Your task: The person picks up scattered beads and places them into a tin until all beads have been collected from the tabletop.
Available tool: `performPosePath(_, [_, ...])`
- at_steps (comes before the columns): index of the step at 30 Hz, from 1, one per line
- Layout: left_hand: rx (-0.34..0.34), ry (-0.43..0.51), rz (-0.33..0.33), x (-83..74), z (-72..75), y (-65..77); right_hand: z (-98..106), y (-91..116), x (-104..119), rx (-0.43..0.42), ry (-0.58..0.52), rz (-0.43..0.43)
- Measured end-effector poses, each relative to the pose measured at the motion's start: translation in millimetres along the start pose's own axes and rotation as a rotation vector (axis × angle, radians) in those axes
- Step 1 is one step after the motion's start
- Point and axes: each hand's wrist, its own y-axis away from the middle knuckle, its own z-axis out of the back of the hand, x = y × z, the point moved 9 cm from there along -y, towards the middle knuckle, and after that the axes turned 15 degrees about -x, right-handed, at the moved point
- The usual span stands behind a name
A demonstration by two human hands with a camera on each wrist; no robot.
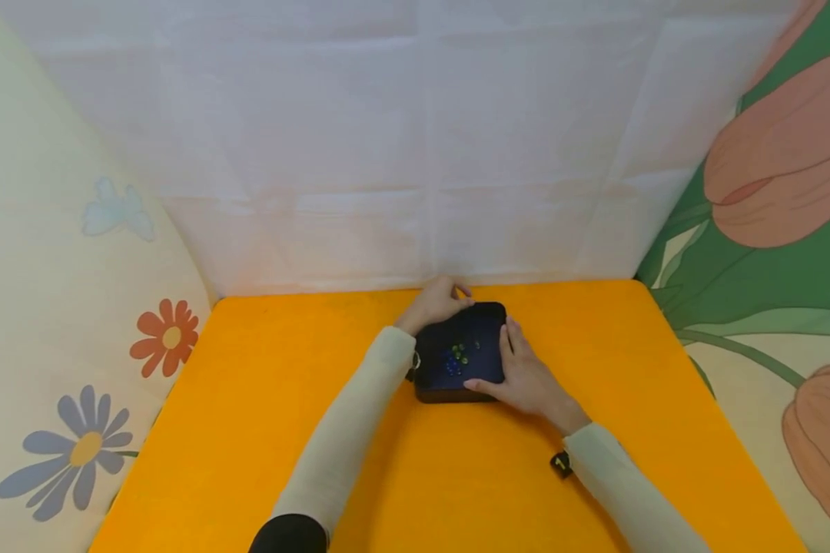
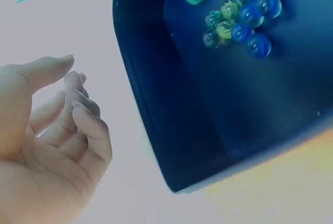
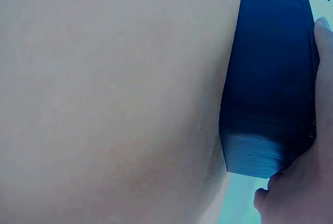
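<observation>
A dark, open-topped box [image 1: 446, 396] sits on the orange table near its far edge. Inside lie several glass marbles [image 2: 251, 14], blue and green with swirls, mostly in one cluster; a green one sits a little apart. My right hand [image 1: 526, 376] holds the box at its right side, thumb over the near rim, fingers along the outer wall. Part of that hand shows against the box wall [image 3: 270, 68] in the right wrist view. Beyond the box's far left corner is my left hand [image 1: 437, 303]. In the left wrist view its fingers hang loosely curled, apart from the box and holding nothing.
An orange cloth covers the table [image 1: 360, 491]. Behind it hangs a white sheet [image 1: 318, 153], close to the far edge. Printed floral curtains [image 1: 768, 276] flank both sides. A small black tag marked 1 [image 1: 562, 464] is beside the right sleeve.
</observation>
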Motion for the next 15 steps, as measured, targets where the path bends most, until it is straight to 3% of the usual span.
performPosePath(6, [0.019, -0.023, 0.005, 1.0, 7.3, 2.3, 1, 0, 0, -0.001, -0.007, -0.005])
performPosePath(15, [0.028, -0.002, -0.056, 4.0, 22.1, 12.5, 0, 0, -2, 0.005, 0.006, -0.012])
